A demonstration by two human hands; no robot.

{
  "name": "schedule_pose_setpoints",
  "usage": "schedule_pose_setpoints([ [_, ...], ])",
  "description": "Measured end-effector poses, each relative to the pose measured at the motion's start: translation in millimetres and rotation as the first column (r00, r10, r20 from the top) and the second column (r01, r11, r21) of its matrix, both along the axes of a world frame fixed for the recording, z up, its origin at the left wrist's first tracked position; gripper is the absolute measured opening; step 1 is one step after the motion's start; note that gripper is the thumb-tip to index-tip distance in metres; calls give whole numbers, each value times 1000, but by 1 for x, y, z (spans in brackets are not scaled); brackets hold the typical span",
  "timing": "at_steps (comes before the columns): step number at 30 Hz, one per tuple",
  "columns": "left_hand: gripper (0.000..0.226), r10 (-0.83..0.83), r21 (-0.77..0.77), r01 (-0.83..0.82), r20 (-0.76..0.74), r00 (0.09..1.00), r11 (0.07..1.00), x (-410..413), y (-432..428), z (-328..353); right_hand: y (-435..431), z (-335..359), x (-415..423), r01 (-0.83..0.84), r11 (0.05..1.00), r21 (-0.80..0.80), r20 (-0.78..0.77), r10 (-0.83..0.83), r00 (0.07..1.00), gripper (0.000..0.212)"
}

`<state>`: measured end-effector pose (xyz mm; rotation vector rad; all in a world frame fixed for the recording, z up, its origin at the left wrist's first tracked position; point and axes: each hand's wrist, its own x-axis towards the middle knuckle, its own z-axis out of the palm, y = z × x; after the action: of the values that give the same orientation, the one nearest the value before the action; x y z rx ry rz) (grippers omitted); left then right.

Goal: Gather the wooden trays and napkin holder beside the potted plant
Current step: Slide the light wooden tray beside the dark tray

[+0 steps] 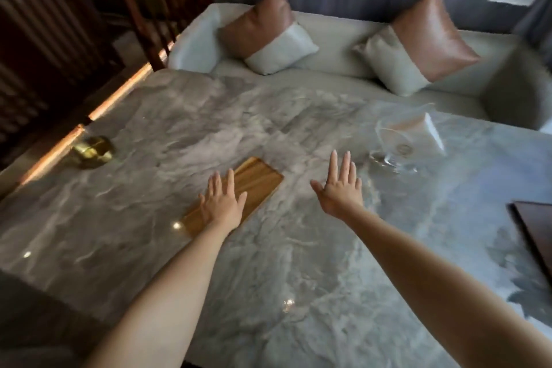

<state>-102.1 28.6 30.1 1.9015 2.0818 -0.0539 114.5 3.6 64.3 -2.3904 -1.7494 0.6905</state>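
Observation:
A flat rectangular wooden tray [254, 182] lies at an angle on the grey marble table [298, 248], near its middle. My left hand [221, 203] is spread flat over the tray's near half, fingers apart. My right hand [340, 188] hovers open to the right of the tray, palm down, holding nothing. Further right stands a clear napkin holder [409, 140] with white napkins in it, blurred. No potted plant is in view.
A small brass-coloured object [92, 151] sits near the table's left edge. A dark board [534, 230] juts in at the right edge. Behind the table runs a pale sofa [337, 48] with two brown-and-white cushions. Dark wooden slats stand at the left.

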Motion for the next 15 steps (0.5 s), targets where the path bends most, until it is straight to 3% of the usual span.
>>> schedule_pose_setpoints([
  [6, 67, 231, -56, -234, -51, 972, 971, -84, -14, -11, 40, -16, -58, -132, 989, -64, 28, 134, 991, 77],
  [15, 66, 296, -213, -284, 27, 955, 935, -116, -4, -40, 72, -47, -90, -117, 971, -209, -5, 118, 993, 76],
])
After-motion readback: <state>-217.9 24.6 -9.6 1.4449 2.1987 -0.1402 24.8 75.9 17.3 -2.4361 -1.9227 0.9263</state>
